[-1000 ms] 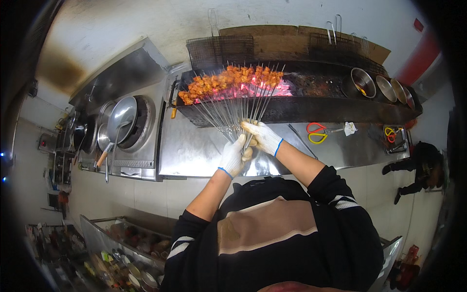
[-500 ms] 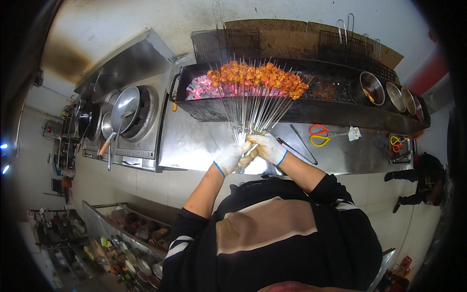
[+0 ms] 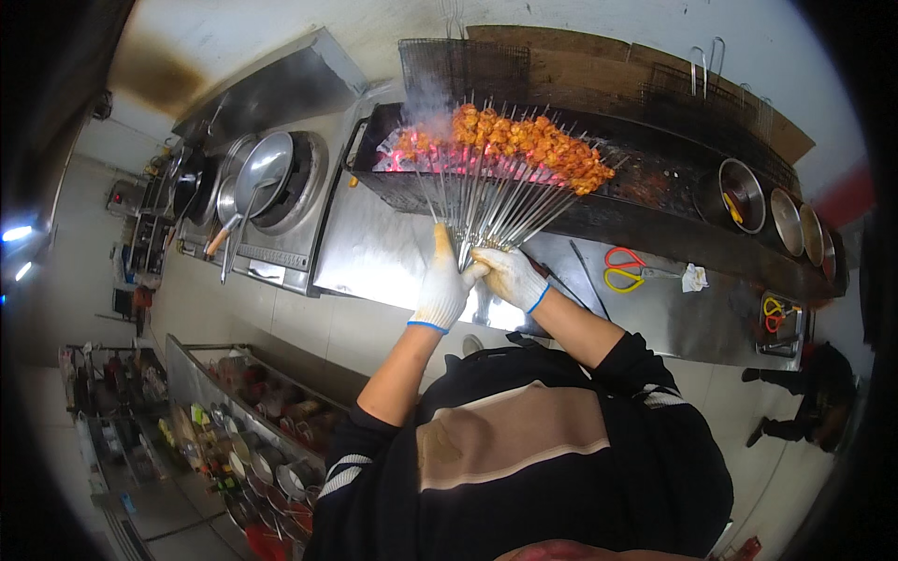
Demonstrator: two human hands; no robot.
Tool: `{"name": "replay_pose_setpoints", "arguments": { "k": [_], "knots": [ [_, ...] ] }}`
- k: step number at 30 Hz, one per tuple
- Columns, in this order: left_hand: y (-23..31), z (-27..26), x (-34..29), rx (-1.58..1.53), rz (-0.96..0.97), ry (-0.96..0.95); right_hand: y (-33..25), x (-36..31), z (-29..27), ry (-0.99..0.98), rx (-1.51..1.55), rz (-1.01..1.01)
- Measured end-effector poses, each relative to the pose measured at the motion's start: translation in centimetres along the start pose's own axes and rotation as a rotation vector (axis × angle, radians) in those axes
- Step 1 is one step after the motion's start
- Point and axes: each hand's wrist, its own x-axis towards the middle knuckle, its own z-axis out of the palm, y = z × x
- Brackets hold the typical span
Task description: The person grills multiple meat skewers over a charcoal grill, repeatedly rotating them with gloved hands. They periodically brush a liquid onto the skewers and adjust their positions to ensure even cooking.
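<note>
Your gloved fingers point(image 3: 456, 273) are curled tight around a fanned bundle of metal skewers point(image 3: 491, 201) — your left hand point(image 3: 441, 292) wraps the handle ends from the left with one finger pointing up along the rods, and your right hand point(image 3: 511, 277) clamps the same ends from the right, the two hands touching.

Around you: a charcoal grill point(image 3: 645, 201) runs across the far side of the steel counter point(image 3: 374, 257), with glowing coals point(image 3: 402, 150) under the left part of the meat. To your right on the counter lie red-and-yellow scissors point(image 3: 625, 271) beside a crumpled white rag point(image 3: 693, 277), and round metal bowls point(image 3: 744, 192) sit in a row at the grill's right end. To your left stands a wok burner point(image 3: 290, 182) with a ladle point(image 3: 245, 192) resting over it. Wire grill racks point(image 3: 449, 65) lean against the wall behind.

The counter's near edge passes just below your hands; bare steel lies open to the left of them.

The orange meat pieces point(image 3: 524, 138) sit at the far tips of the skewers, over the grill, well away from your fingers — the rods spread outward from your grip toward them.
</note>
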Motion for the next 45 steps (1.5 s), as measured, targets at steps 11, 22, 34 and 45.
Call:
{"name": "replay_pose_setpoints", "arguments": {
  "k": [11, 22, 34, 45],
  "knots": [
    [3.8, -0.3, 0.9, 0.512, -0.381, -0.324, 0.5, 0.4, 0.1, -0.041, -0.033, -0.066],
    [3.8, 2.8, 0.6, 0.631, -0.414, -0.071, 0.0, 0.1, 1.8, -0.081, -0.051, -0.058],
    [-0.4, -0.4, -2.0, 0.119, -0.118, -0.162, 1.8, -2.4, 6.2, 0.192, -0.234, -0.223],
    [-4.2, 7.6, -1.3, -1.65, -0.215, -0.619, -0.1, -3.8, 15.3, 1.021, -1.734, -0.092]
  ]
}}
